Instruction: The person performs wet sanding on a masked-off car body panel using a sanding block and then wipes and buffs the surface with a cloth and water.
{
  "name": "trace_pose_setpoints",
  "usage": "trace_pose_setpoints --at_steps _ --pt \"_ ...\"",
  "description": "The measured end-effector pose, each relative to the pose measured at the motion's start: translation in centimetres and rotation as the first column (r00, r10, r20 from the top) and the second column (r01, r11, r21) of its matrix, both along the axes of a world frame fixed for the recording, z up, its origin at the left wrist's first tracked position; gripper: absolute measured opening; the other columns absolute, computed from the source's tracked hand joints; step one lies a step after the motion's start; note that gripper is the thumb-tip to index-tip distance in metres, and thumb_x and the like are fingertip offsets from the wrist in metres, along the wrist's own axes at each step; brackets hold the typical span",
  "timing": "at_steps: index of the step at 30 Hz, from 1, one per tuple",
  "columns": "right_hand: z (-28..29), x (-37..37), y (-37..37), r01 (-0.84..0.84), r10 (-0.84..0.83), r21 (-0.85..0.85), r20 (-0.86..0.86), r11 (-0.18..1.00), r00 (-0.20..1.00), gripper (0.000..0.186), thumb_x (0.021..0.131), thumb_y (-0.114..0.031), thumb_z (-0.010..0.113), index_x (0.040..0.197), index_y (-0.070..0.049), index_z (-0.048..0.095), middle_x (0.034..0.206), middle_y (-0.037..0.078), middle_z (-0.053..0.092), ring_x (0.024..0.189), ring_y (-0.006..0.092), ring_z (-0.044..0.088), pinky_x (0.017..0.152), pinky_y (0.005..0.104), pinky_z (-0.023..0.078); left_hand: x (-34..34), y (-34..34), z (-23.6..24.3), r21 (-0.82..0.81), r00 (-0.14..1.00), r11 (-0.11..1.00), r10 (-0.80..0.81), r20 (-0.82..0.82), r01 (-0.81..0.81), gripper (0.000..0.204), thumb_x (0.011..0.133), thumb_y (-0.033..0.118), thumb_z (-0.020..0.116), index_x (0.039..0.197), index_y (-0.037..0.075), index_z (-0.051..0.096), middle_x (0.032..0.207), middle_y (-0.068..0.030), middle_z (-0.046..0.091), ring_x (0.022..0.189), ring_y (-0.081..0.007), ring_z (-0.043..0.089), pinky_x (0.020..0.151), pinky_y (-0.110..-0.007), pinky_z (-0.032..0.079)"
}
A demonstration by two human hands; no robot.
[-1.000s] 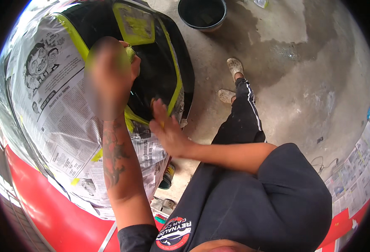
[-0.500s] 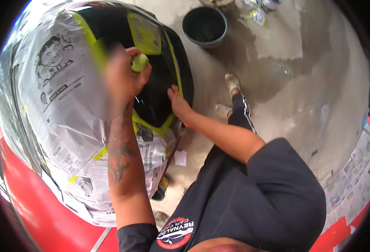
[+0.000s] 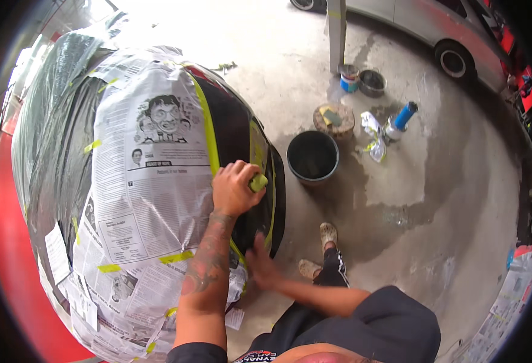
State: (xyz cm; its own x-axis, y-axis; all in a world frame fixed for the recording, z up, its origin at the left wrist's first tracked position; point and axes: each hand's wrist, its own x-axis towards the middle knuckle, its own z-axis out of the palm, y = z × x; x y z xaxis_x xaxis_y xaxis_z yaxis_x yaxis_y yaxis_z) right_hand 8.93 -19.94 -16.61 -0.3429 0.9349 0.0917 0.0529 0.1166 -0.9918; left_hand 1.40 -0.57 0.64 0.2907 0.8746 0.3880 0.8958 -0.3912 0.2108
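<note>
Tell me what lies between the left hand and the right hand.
In the head view, a stretch of dark panel shows between the left hand and the blurred right hand.

Newspaper sheet (image 3: 112, 142) is bearing white-on-blk heading (image 3: 159, 163) + small-print cols (image 3: 172, 209); dk shirt (image 3: 375, 323) is showing wht logo ltrs (image 3: 259, 354).

a small yellow-green lump (image 3: 258, 183), partly hidden, sits gripped in the left hand (image 3: 236, 186) over a curved black panel (image 3: 249, 222).
</note>
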Motion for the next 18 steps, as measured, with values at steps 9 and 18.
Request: trace_pose_setpoints --at_steps 9,18 --pt "5.7 2.2 -0.8 -0.115 0.131 -0.135 0.111 0.984 0.985 0.077 0.104 -0.045 0.035 0.157 0.0 0.001 0.164 0.02 0.003 0.153 0.0312 0.003 0.118 0.0512 0.015 0.2 -0.1 0.8 -0.014 1.0 1.0 0.022 0.007 -0.022 0.034 0.06 0.022 0.08 0.09 0.016 0.065 0.086 -0.0018 0.061 0.084 -0.026 0.062 0.074 -0.04 0.048" --pt "5.6 2.4 -1.3 -0.168 0.206 -0.275 0.116 0.947 0.972 0.076 0.104 -0.041 0.037 0.156 0.002 0.003 0.164 0.02 0.006 0.153 0.0315 0.004 0.118 0.0511 0.013 -0.6 -0.2 0.3 0.019 1.0 1.0 0.005 0.026 -0.006 0.028 0.066 0.028 0.078 0.089 0.019 0.065 0.084 -0.0015 0.058 0.083 -0.0238 0.062 0.073 -0.041 0.046"
